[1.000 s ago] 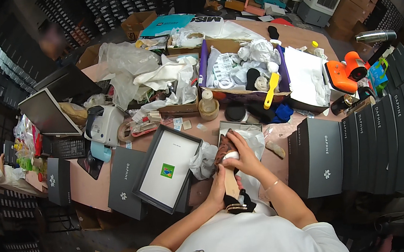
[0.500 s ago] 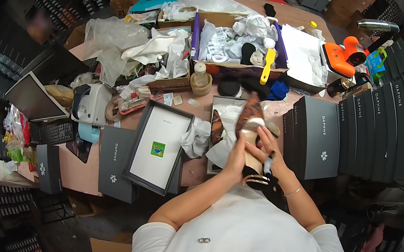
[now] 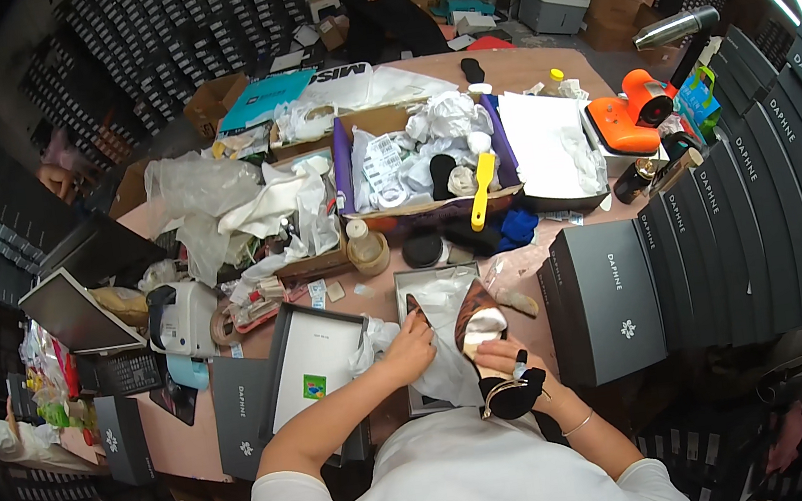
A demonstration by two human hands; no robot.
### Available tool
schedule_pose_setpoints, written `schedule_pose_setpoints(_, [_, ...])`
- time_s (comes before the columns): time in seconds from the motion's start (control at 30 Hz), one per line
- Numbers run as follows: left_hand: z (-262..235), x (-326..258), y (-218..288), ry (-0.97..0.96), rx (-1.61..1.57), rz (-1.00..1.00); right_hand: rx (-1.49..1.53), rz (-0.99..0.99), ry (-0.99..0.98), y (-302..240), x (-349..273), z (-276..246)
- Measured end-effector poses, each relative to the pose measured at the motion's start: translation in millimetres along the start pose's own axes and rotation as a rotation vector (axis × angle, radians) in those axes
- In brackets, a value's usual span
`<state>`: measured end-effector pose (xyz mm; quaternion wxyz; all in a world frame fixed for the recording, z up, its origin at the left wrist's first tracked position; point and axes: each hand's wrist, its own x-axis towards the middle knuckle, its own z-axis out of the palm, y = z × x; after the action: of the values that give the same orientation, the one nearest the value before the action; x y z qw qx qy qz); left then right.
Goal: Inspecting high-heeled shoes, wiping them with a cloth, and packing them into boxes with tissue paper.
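Observation:
My right hand [image 3: 520,366] is wrapped round a pointed shoe [image 3: 475,320] with a brown patterned toe, black heel part and gold-coloured strap trim. White stuffing shows in its opening. Below and to the left sits an open shoe box [image 3: 409,280] lined with white tissue paper [image 3: 440,304]. My left hand [image 3: 410,349] reaches in at the box's left side, fingers drawn together against a brown patterned piece [image 3: 414,303], mostly hidden, that looks like another shoe's toe. Whether they grip it or the tissue, I cannot make out.
The box lid [image 3: 316,356] lies to the left beside crumpled paper. Dark shoe boxes [image 3: 607,300] stand in a row on the right. Further back are a purple-sided carton [image 3: 342,163] of paper, a yellow brush [image 3: 484,190], an orange tool [image 3: 621,123] and a label printer [image 3: 184,320].
My left hand has let go of the shoe and moved left to the box. The shoe stays in my right hand, lower and tilted. The view has tipped up, showing a person standing beyond the table.

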<state>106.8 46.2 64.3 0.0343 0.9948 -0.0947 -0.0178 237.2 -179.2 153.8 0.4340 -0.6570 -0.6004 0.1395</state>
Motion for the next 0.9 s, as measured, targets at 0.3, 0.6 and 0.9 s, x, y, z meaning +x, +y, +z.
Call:
schedule_pose_setpoints(0.3, [29, 7, 14, -0.328, -0.410, 0.058, 0.126, 0.289, -0.069, 42, -18, 42])
schedule_pose_setpoints(0.6, [12, -4, 8, -0.121, -0.058, 0.195, 0.295, 0.466, 0.067, 79, -36, 59])
schedule_pose_setpoints(0.9, [-3, 8, 29, -0.275, -0.267, -0.104, 0.280, 0.563, 0.008, 69, -39, 60])
